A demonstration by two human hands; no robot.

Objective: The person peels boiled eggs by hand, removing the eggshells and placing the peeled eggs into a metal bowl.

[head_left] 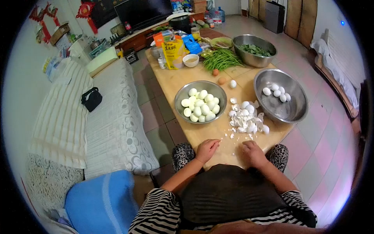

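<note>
My left hand point(208, 150) rests at the table's near edge, its fingers pressed together; whatever they may hold is too small to tell. To its right, my right hand point(254, 154) is curled on the tabletop, with its palm hidden. Beyond my left hand stands a steel bowl point(223, 91) full of peeled eggs point(205, 109). A pile of broken eggshells point(242, 124) with several white eggs among it lies beyond my right hand. Behind the pile, a larger steel bowl point(298, 102) holds several white eggs point(277, 93).
Farther back are a brown egg point(215, 72), green beans point(222, 59), a steel bowl of leafy greens point(255, 60), a small white bowl point(191, 60) and a yellow bag point(173, 54). A covered sofa point(113, 113) stands left of the wooden table point(165, 84).
</note>
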